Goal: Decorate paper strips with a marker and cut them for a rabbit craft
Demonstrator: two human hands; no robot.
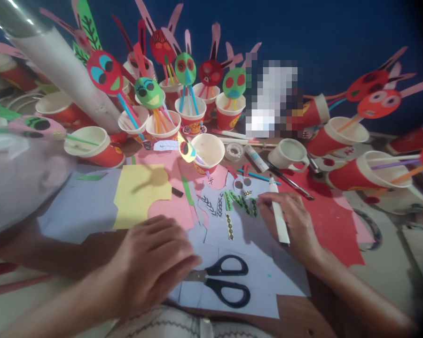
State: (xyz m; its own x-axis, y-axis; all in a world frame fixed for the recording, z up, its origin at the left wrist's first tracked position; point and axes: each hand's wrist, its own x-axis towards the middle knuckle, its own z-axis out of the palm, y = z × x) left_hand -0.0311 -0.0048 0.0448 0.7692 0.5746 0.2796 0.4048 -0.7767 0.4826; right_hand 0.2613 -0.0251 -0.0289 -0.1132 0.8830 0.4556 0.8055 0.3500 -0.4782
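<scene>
Spreading left hand [151, 263] flat and low over the paper, fingers loosely extended and close together, holding nothing. Just left of those fingers: pale lilac paper sheet [77, 206], with yellow paper [141, 202] on it, then pink paper [172, 197] above the fingertips. Further up: red paper cups [95, 150] with paper masks on sticks [104, 72], and a rolled paper tube [56, 65] leaning over them. Right at the fingertips: black-handled scissors [222, 281], shut, lying on the pale blue paper sheet [239, 281], blades pointing toward the left hand, touching or just under the fingertips; cannot tell which. Above the scissors, left of the right-hand fingers: green and black drawn patterns [229, 209] on the sheet. Right hand [289, 220] sits on that sheet, fingers narrow and curled, holding a white marker [278, 211] against the palm side. Past the fingers, up and right: tape roll [234, 151], white mug [289, 157], paintbrush [289, 180] on red paper [324, 211], more red cups [366, 171]. Pixelated patch [271, 96] blocks the view behind the middle cups.
</scene>
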